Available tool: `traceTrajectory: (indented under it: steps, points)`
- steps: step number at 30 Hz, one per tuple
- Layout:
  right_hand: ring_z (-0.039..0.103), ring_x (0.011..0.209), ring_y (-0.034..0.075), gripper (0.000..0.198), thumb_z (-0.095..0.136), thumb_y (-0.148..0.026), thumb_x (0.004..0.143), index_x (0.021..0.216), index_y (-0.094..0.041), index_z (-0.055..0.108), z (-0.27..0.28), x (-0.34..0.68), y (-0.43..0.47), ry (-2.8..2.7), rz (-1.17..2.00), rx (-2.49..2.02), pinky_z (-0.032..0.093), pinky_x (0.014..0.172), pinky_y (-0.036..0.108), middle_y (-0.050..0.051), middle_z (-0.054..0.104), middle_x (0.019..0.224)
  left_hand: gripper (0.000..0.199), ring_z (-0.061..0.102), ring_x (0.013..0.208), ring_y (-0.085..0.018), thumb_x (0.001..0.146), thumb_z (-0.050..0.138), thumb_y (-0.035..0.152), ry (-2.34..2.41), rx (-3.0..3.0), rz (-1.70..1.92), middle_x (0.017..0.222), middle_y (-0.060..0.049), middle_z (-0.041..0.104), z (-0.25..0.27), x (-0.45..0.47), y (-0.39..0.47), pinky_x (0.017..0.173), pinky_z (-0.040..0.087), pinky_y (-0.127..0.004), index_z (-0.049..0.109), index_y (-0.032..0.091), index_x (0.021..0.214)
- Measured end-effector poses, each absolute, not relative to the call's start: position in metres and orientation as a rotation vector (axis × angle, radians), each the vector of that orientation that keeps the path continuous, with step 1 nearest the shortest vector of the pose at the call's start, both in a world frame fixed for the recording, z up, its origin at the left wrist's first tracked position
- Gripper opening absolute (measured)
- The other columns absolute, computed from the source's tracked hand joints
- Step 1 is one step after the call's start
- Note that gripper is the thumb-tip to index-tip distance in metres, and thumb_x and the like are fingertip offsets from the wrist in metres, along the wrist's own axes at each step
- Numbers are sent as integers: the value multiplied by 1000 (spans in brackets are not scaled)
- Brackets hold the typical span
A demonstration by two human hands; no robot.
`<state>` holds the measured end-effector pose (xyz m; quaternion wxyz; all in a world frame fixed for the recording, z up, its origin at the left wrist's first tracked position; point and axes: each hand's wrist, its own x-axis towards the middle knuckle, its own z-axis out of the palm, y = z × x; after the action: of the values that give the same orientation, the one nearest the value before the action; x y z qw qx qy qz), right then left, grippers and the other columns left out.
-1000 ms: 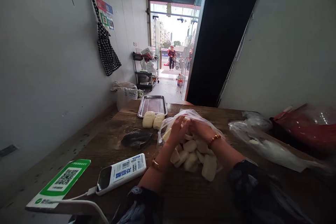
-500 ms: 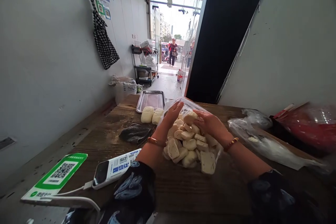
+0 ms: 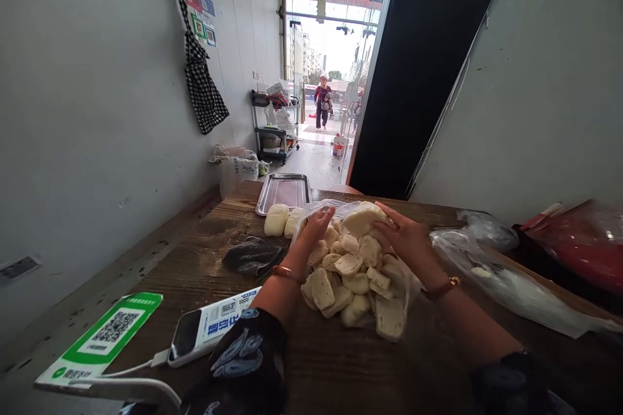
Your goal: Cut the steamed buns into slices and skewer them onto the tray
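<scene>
Wooden tabletop (image 3: 341, 363), bag (image 3: 342, 207) partly behind bread (image 3: 348, 264)

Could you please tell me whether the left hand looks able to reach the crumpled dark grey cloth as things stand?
Probably yes: the crumpled dark grey cloth lies uncovered on the brown wooden table, close to the left hand, which would likely only need to draw back from the clear plastic bag.

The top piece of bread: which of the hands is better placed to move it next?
Probably the right hand: it grips the top piece by its right end, above the pile. The left hand is apart from that piece, at the bag's left side.
</scene>
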<state>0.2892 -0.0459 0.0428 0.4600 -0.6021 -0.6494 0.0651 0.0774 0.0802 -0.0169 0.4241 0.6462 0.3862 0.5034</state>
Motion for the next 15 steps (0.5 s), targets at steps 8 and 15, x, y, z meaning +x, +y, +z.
traceTrajectory:
  steps: [8,15]
  points:
    - [69,118,30,51,68,-42,83,132,-28,69,25,285,-31,-1353,328,-1509,51,105,47,4,73,130,25,64,115,-30,89,61,28,1154,2236,1153,116,-14,70,-12,91,3,103,49,-49,68,18,111]
    - [71,111,29,46,68,-38,81,125,-26,74,40,273,-39,-1311,299,-1441,52,102,46,5,77,123,41,58,122,-32,85,67,34,975,2563,1004,140,-11,58,-7,103,-45,105,47,-50,62,26,125]
